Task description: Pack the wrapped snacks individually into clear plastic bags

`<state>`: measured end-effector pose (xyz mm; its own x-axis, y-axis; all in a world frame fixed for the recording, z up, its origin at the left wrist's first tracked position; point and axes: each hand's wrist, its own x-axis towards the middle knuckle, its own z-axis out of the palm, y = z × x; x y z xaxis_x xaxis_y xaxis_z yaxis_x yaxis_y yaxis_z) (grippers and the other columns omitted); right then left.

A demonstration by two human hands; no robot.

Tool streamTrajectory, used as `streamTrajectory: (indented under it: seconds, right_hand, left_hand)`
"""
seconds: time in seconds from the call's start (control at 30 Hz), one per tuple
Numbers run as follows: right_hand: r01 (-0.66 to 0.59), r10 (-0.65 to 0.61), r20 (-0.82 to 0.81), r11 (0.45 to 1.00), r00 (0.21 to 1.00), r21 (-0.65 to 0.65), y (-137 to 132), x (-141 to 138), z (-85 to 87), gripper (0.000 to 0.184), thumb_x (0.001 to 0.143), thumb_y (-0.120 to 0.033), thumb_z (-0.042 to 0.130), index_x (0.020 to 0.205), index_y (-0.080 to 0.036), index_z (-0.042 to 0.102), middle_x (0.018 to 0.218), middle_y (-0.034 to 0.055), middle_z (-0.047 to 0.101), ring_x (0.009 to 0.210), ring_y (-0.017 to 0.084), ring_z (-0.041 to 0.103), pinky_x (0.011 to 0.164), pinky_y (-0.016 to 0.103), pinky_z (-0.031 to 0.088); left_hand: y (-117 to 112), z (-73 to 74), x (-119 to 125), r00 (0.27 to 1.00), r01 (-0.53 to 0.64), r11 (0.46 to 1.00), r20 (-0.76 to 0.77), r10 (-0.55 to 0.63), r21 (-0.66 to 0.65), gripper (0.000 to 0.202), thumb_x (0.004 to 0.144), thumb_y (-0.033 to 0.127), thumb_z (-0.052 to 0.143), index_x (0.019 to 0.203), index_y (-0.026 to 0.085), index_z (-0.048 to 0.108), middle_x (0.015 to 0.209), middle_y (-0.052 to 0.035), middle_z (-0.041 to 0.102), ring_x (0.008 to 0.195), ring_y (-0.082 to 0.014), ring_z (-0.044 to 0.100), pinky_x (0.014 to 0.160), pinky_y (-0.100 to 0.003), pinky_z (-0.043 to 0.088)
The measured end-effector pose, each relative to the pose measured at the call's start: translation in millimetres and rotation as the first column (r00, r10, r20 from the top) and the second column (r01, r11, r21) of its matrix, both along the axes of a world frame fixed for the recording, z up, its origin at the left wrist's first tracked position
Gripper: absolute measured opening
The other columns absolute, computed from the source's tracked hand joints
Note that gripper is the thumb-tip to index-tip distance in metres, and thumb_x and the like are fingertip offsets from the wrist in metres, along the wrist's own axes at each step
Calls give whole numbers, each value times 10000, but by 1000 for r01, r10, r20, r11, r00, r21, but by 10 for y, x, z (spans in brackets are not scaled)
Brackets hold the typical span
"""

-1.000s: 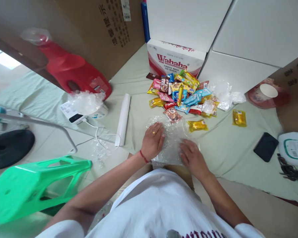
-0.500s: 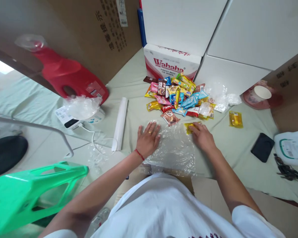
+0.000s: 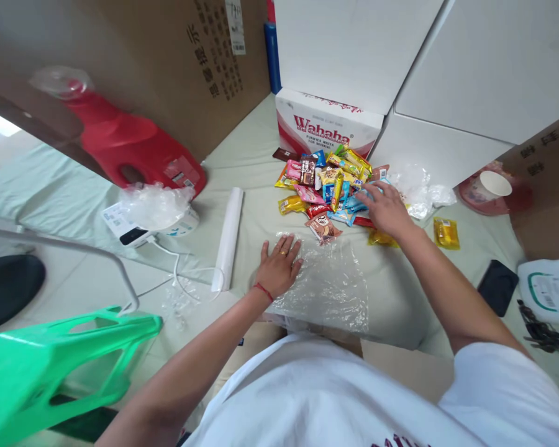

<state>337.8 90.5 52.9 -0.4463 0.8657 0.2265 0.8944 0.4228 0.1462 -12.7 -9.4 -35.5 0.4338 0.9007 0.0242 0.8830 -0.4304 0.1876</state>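
Note:
My left hand [image 3: 277, 268] lies flat with fingers spread on the upper left of a clear plastic bag [image 3: 333, 288], which is spread on the cloth. My right hand [image 3: 390, 209] reaches over the right side of a heap of wrapped snacks, fingers extended and touching a light-blue snack packet [image 3: 356, 202]; its palm hides part of the heap. Below that hand lies a yellow snack packet [image 3: 382, 238]. A brown round-cookie packet [image 3: 323, 228] sits at the heap's front edge, just above the bag.
Behind the heap stands a Wahaba-printed carton [image 3: 326, 127]. Further right are crumpled clear plastic, another yellow packet [image 3: 446, 233], a paper cup [image 3: 492, 186] and a black phone-like slab [image 3: 497, 287]. At left are a white roll [image 3: 228, 239], a red jug [image 3: 140, 146] and a green stool [image 3: 69, 357].
My right hand has moved up from the bag's top right corner to the snack heap. The yellow packet under its fingers has left that corner. My left hand stays on the bag.

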Motion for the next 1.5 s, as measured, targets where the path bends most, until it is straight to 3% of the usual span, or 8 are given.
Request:
streamTrajectory:
  seconds: [0.13, 0.3, 0.47, 0.6, 0.9, 1.1, 1.27, 1.5]
  right_hand:
    - [-6, 9, 27, 993, 1000, -118, 353, 8, -36, 357, 961, -165, 512, 1232, -176, 745, 1274, 142, 703, 1231, 333, 497, 1015, 481, 420]
    - [134, -120, -355, 991, 927, 15, 151, 193, 126, 307, 956, -202, 529, 1138, -212, 776, 1158, 106, 742, 1101, 288, 579, 980, 463, 488]
    - [264, -227, -815, 960, 533, -95, -698, 27, 208, 246, 924, -372, 688, 1100, -216, 760, 1015, 58, 753, 898, 232, 668, 847, 409, 557]
    - [19, -419, -858, 901, 299, -433, -1350, -513, 9, 265, 911, -470, 732, 995, -219, 753, 838, 13, 728, 684, 178, 628, 651, 322, 550]
    - [-128, -16, -445, 948, 895, -292, -1828, -1105, -599, 548, 890, -46, 495, 1373, -222, 684, 1362, 127, 654, 1233, 311, 524, 1058, 505, 487]
    - [-273, 76, -479, 894, 875, -355, -1741, -917, -420, 549, 926, -138, 556, 1457, -264, 607, 1470, 120, 575, 1337, 323, 471, 1109, 552, 429]
    - [-223, 82, -318, 870, 945, -439, -1519, -1314, -277, 686, 903, -470, 754, 1503, -204, 554, 1442, 167, 592, 1212, 359, 517, 1046, 531, 456]
    - [-114, 7, -199, 838, 980, -534, -1358, -1547, -356, 853, 759, -397, 899, 1490, -136, 546, 1276, 184, 607, 1143, 360, 497, 1041, 486, 452]
  left_hand:
    - [1, -9, -8, 1000, 0, 1000, 23, 0, 1, 588, 1084, 446, 297, 1617, 234, 426, 1712, -110, 342, 1596, -290, 313, 1291, -651, 148]
    - [1, -11, -20, 998, 5, 1000, 61, -5, 2, 573, 1079, 436, 319, 1604, 243, 446, 1707, -109, 355, 1592, -284, 320, 1292, -649, 142]
    - [-1, -14, -21, 996, 5, 1000, 86, -5, -1, 569, 1079, 428, 314, 1600, 243, 449, 1708, -110, 356, 1596, -282, 310, 1296, -644, 126]
    - [-7, 1, -18, 996, 12, 1000, 87, -11, -8, 565, 1090, 384, 257, 1607, 240, 435, 1712, -107, 354, 1601, -273, 296, 1296, -640, 120]
    - [-24, 23, -18, 997, 1, 1000, 77, 0, -18, 554, 1095, 347, 236, 1601, 241, 436, 1713, -89, 360, 1596, -257, 306, 1297, -639, 131]
    - [-28, -2, -10, 996, 2, 1000, 89, -2, 0, 563, 1085, 349, 254, 1605, 230, 433, 1707, -96, 370, 1594, -272, 308, 1296, -647, 118]
    - [-21, -8, 1, 996, -6, 1000, 90, 5, 3, 561, 1076, 346, 275, 1598, 236, 446, 1704, -98, 378, 1587, -275, 322, 1296, -641, 124]
    - [-27, 14, -9, 996, -2, 1000, 95, 2, 6, 551, 1080, 355, 276, 1588, 236, 457, 1697, -93, 392, 1581, -270, 332, 1291, -644, 152]
